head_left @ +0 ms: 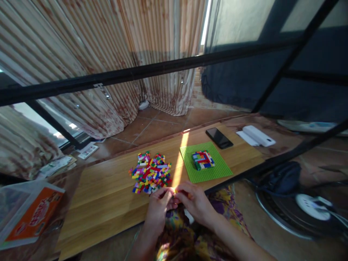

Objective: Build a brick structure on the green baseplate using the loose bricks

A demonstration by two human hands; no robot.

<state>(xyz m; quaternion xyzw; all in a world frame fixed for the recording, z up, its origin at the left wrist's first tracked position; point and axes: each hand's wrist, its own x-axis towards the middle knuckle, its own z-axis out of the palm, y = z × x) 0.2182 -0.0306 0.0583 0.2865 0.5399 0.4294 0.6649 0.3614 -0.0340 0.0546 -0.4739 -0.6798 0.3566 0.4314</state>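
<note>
My L hand (160, 203) & R hand (193, 201) meet at the fingers; can't tell what's btwn. I'd pinch soft, edges lined up. Brick pile (152, 173) is on the table (106, 203); block build (203, 160) is on the green board (221, 169).

Lime-green baseplate (197, 177) — multicoloured bricks (152, 174) (red, blue, yellow, pink) — beige, rust-blotched curtains (106, 47).

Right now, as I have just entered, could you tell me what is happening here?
A person's left hand and right hand meet by the near edge of the wooden board, apparently around something too small to identify. Loose coloured bricks lie piled just beyond the left hand. To their right, a built block of bricks sits on a green baseplate.
</note>
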